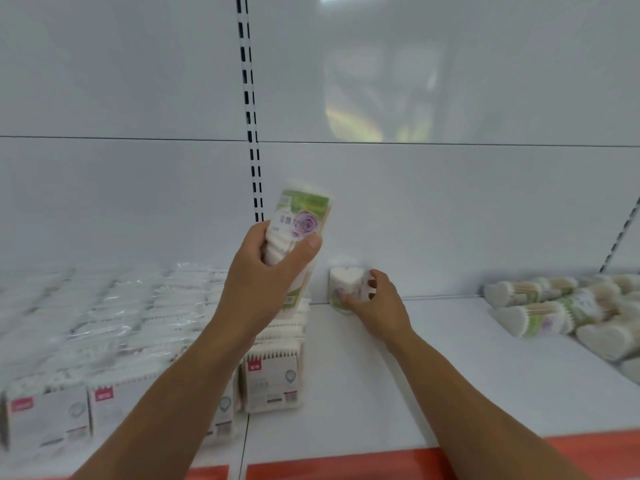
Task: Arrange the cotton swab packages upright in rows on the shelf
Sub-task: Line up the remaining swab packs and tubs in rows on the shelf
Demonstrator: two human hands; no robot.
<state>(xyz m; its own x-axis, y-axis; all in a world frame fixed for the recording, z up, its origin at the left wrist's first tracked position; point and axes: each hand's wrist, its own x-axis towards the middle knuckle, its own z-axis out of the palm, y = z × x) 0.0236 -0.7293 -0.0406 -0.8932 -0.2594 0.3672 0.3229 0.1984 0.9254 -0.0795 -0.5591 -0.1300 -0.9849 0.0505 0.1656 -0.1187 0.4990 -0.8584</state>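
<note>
My left hand (266, 271) grips a stack of cotton swab packages (301, 220) with green labels and a purple rose, held tilted above the white shelf (363, 393). My right hand (375, 301) holds one heart-shaped swab package (343, 284) upright at the back of the shelf, against the rear panel. A pile of the same packages (554, 306) lies on its side at the right.
Rows of flat white swab packs with red tags (104, 358) fill the left of the shelf, up to a pack (272, 379) near my left forearm. The shelf has an orange front edge (346, 467). A slotted upright (251, 116) runs up the back wall.
</note>
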